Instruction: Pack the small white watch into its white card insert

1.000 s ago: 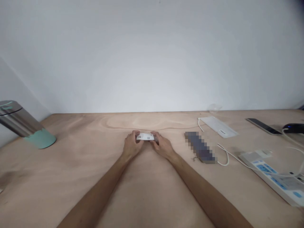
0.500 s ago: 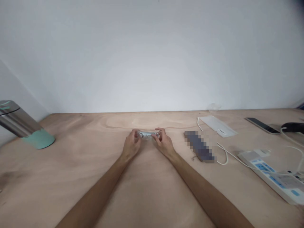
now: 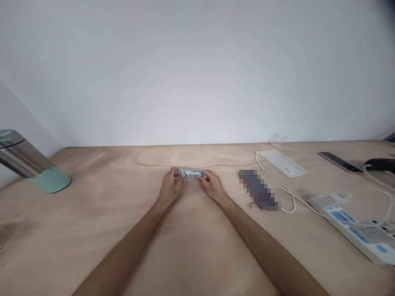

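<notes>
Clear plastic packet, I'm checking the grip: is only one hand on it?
No, the left hand and right hand grip opposite ends of the clear plastic packet.

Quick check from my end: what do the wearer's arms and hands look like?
The left hand and right hand are ungloved. Both slim forearms are bare, with no sleeve, watch or bracelet visible; rings are too small to judge.
</notes>
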Available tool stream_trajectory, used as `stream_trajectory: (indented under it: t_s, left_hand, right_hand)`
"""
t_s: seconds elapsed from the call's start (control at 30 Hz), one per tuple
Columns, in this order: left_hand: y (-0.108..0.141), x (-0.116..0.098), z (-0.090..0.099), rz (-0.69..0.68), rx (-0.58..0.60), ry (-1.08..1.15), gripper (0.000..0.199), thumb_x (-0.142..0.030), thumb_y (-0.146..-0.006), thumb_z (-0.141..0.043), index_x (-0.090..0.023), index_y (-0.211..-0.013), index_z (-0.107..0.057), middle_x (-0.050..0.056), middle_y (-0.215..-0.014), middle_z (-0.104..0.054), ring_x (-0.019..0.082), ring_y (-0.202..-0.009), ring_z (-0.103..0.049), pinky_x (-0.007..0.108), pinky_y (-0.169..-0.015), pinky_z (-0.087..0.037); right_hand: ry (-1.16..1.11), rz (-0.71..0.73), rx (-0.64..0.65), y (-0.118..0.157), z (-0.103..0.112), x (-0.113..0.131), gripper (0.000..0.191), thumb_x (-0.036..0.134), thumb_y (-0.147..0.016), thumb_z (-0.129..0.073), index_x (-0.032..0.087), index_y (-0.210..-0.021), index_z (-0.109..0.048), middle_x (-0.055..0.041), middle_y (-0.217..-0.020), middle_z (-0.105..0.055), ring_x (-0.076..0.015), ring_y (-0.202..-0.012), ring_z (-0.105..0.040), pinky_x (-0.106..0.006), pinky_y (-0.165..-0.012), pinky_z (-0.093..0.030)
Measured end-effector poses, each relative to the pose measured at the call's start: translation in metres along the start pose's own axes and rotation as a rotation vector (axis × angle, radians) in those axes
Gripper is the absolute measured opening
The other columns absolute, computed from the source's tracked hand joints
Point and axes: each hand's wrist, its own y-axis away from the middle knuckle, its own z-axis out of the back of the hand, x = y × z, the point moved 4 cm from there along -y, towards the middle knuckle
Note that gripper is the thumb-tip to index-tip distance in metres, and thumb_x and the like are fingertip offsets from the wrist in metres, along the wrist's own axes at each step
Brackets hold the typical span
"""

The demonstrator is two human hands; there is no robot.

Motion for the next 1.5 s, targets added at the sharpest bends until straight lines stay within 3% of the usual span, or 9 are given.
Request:
stream_trajectory:
  t_s: [0.23, 0.47, 0.57, 0.7, 0.9, 1.07, 1.2, 1.37, 1.5]
  left_hand:
    - [-0.001, 0.004, -0.001, -0.01, 0.035, -0.067, 0.01, -0.027, -0.085, -0.05, -0.02, -0.092, -0.049, 0.005, -0.09, -0.063, 0.017, -0.083, -0.059, 0.032, -0.077, -0.048]
    - [0.0, 0.001, -0.003, 0.01, 0.065, -0.226, 0.019, -0.026, -0.086, -0.048, -0.019, -0.104, -0.048, 0.007, -0.091, -0.064, 0.02, -0.086, -0.06, 0.035, -0.08, -0.046]
    - [0.0, -0.003, -0.004, -0.003, 0.105, -0.354, 0.022, -0.02, -0.081, -0.049, -0.017, -0.103, -0.05, 0.009, -0.092, -0.063, 0.023, -0.089, -0.058, 0.037, -0.082, -0.045]
    - [0.001, -0.007, -0.005, -0.021, 0.131, -0.407, 0.034, -0.016, -0.078, -0.049, -0.016, -0.112, -0.051, 0.009, -0.097, -0.064, 0.025, -0.094, -0.057, 0.038, -0.085, -0.044]
    - [0.002, -0.006, -0.005, -0.059, 0.102, -0.384, 0.063, -0.016, -0.078, -0.05, -0.012, -0.138, -0.031, 0.011, -0.112, -0.061, 0.027, -0.103, -0.054, 0.04, -0.092, -0.041]
    - [0.003, -0.008, -0.005, -0.111, 0.154, -0.446, 0.051, -0.016, -0.08, -0.047, -0.015, -0.131, -0.045, 0.011, -0.11, -0.06, 0.027, -0.107, -0.051, 0.04, -0.095, -0.04]
    - [0.003, -0.009, -0.006, -0.104, 0.161, -0.479, 0.04, -0.019, -0.081, -0.048, -0.015, -0.119, -0.056, 0.011, -0.108, -0.059, 0.026, -0.106, -0.051, 0.039, -0.095, -0.04]
    - [0.005, -0.011, -0.006, -0.077, 0.162, -0.532, 0.038, -0.026, -0.078, -0.054, -0.015, -0.115, -0.058, 0.01, -0.11, -0.059, 0.026, -0.106, -0.05, 0.038, -0.094, -0.04]
    - [0.006, -0.014, -0.006, -0.039, 0.18, -0.585, 0.037, -0.027, -0.079, -0.053, -0.017, -0.114, -0.058, 0.01, -0.111, -0.058, 0.027, -0.107, -0.049, 0.041, -0.093, -0.039]
  right_hand:
    - [-0.007, 0.025, 0.01, 0.0, -0.003, -0.004, 0.021, 0.036, -0.086, -0.051, 0.021, -0.088, -0.066, -0.0025, -0.083, -0.064, -0.015, -0.07, -0.055, -0.024, -0.065, -0.041]
    - [0.056, -0.037, 0.028, 0.0, -0.002, -0.002, 0.025, 0.04, -0.088, -0.048, 0.022, -0.094, -0.065, -0.002, -0.082, -0.068, -0.0165, -0.069, -0.058, -0.025, -0.062, -0.042]
    - [0.057, -0.111, 0.019, -0.001, -0.001, -0.005, 0.028, 0.041, -0.086, -0.051, 0.025, -0.107, -0.06, -0.0006, -0.083, -0.068, -0.0162, -0.067, -0.059, -0.025, -0.061, -0.042]
    - [-0.011, -0.197, -0.028, -0.001, 0.0, -0.011, 0.038, 0.038, -0.082, -0.058, 0.025, -0.117, -0.05, 0.0005, -0.084, -0.069, -0.0157, -0.067, -0.06, -0.026, -0.064, -0.043]
    - [-0.072, -0.245, -0.038, -0.003, 0.0, -0.014, 0.031, 0.039, -0.079, -0.06, 0.022, -0.105, -0.053, 0.0026, -0.074, -0.066, -0.0154, -0.066, -0.059, -0.026, -0.063, -0.043]
    - [-0.093, -0.259, -0.064, -0.004, 0.002, -0.016, 0.027, 0.038, -0.077, -0.061, 0.021, -0.098, -0.062, -0.0007, -0.085, -0.066, -0.0145, -0.071, -0.059, -0.027, -0.068, -0.045]
    - [-0.084, -0.279, -0.06, -0.004, 0.001, -0.023, 0.031, 0.034, -0.078, -0.06, 0.022, -0.106, -0.062, -0.0027, -0.095, -0.066, -0.015, -0.076, -0.06, -0.029, -0.074, -0.047]
    - [-0.086, -0.276, -0.076, -0.003, -0.001, -0.027, 0.044, 0.032, -0.077, -0.06, 0.024, -0.12, -0.052, -0.0009, -0.094, -0.066, -0.0153, -0.076, -0.061, -0.031, -0.075, -0.048]
    - [-0.143, -0.274, -0.098, -0.001, 0.002, -0.021, 0.033, 0.032, -0.078, -0.055, 0.024, -0.11, -0.056, -0.0003, -0.09, -0.065, -0.0137, -0.07, -0.06, -0.027, -0.068, -0.049]
